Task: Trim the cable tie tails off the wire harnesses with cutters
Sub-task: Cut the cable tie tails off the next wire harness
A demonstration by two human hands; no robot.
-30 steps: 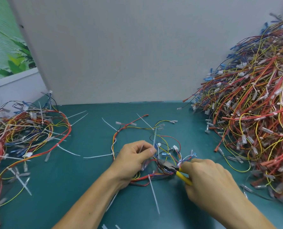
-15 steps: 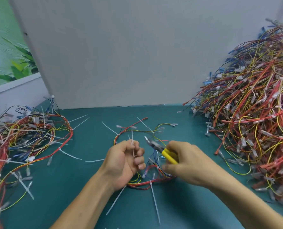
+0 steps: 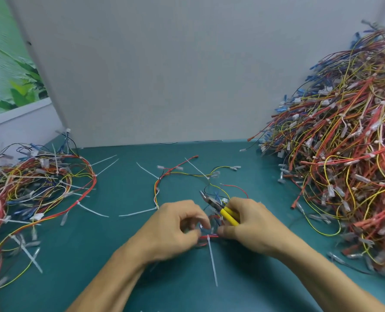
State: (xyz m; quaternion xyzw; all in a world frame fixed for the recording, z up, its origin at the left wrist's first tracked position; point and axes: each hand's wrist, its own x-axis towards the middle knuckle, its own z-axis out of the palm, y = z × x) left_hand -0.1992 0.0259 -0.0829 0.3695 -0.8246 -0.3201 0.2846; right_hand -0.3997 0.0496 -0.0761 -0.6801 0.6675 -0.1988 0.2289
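Observation:
One wire harness (image 3: pixel 178 171) of red, yellow and blue wires lies on the green mat in front of me. My left hand (image 3: pixel 175 226) pinches its bundle near a white cable tie whose long tail (image 3: pixel 212 260) points toward me. My right hand (image 3: pixel 252 224) grips the yellow-handled cutters (image 3: pixel 220 209), jaws pointing up and left, away from the tail, while its thumb presses the bundle beside the tie. More uncut tails (image 3: pixel 138 212) stick out along the harness.
A tall heap of harnesses (image 3: pixel 344 143) fills the right side. A smaller pile with long white tie tails (image 3: pixel 29 192) lies at the left. A grey board (image 3: pixel 164 75) stands behind the green mat (image 3: pixel 110 255).
Both hands have come down and toward me onto the near part of the harness. The left hand has let go of the upright tail it held and now pinches the bundle.

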